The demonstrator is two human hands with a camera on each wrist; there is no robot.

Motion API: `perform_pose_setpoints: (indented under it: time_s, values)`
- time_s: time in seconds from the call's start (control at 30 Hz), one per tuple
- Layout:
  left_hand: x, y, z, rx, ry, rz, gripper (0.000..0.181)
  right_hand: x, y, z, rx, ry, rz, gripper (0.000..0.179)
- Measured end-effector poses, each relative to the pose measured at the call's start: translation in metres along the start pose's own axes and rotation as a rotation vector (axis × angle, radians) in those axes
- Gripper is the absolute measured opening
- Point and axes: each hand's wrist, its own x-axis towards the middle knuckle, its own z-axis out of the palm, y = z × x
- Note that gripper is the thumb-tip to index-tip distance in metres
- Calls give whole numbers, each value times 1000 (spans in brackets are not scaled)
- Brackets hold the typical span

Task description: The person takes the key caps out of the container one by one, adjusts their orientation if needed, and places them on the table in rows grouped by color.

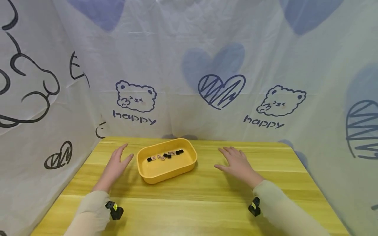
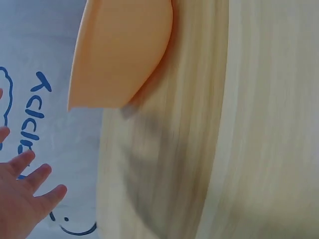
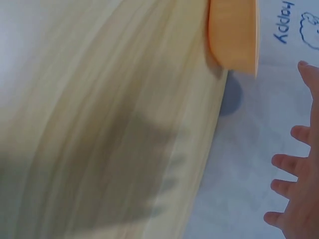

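A yellow rectangular tray (image 1: 169, 175) with rounded corners sits on the table, slightly tilted in heading. Inside it, several small square tiles (image 1: 163, 158), some black and some pale pink with markings, lie in a loose row. Left of the tray, my left hand (image 1: 115, 167) hovers with fingers spread and holds nothing. On the other side, my right hand (image 1: 237, 165) is held over the table with spread fingers, also holding nothing. Both wrist views show the tray's outer wall (image 2: 124, 50), apart from the fingers.
The wood-grain table (image 1: 177, 213) runs back to a white cloth (image 1: 177, 108) printed with hearts, bears and "happy". More of that cloth hangs at the left and right sides. A small black device (image 1: 114, 210) is strapped on each sleeve.
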Motion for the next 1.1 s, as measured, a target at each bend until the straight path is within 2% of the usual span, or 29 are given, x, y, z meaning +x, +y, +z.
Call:
perform_pose_setpoints:
  time_s: [0.3,0.47,0.6,0.7,0.83,0.97,1.1]
  values:
    - [-3,-6,18,-165,-40,-33,62,33,-31,1,53,-16,-38,71]
    - [-6,-7,37,-285,-8,-89,53,50,-47,6,100,-37,-42,67]
    - [-9,-8,56,-393,24,-114,53,58,-63,9,163,-55,-46,63]
    - [-13,-10,68,-470,77,-120,54,63,-73,12,210,-73,-58,60]
    - [-16,-13,84,-536,111,-106,55,72,-83,18,291,-79,-69,57]
    - [-18,-17,96,-563,71,-76,63,82,-88,23,396,-93,-59,54]
    - [-21,-20,104,-551,55,-32,72,91,-91,30,444,-144,-65,51]
